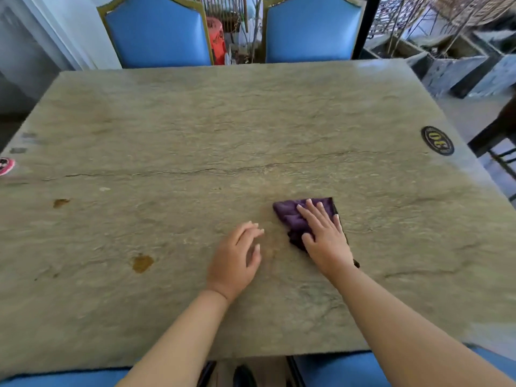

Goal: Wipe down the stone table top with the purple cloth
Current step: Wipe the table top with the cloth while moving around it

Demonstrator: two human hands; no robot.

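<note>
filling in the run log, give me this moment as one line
task: wipe stone table | right hand: flat on purple cloth | left hand: free, beside cloth | left: brown stains unwiped

A: Supporting surface?

B: Stone table top (223, 121), greenish-beige, with a long crack (195, 171) across its middle.

A: Items directly on it?

B: Purple cloth (293, 219), right of centre near the front edge. Two brown stains (142, 263) at front left. Black oval sticker (437, 141) at the right edge. Pink sticker (5, 166) at the left edge.

A: Contact?

B: Right hand (325, 236) lies flat on the cloth; whether the left hand (234, 261) touches the stone cannot be determined.
</note>
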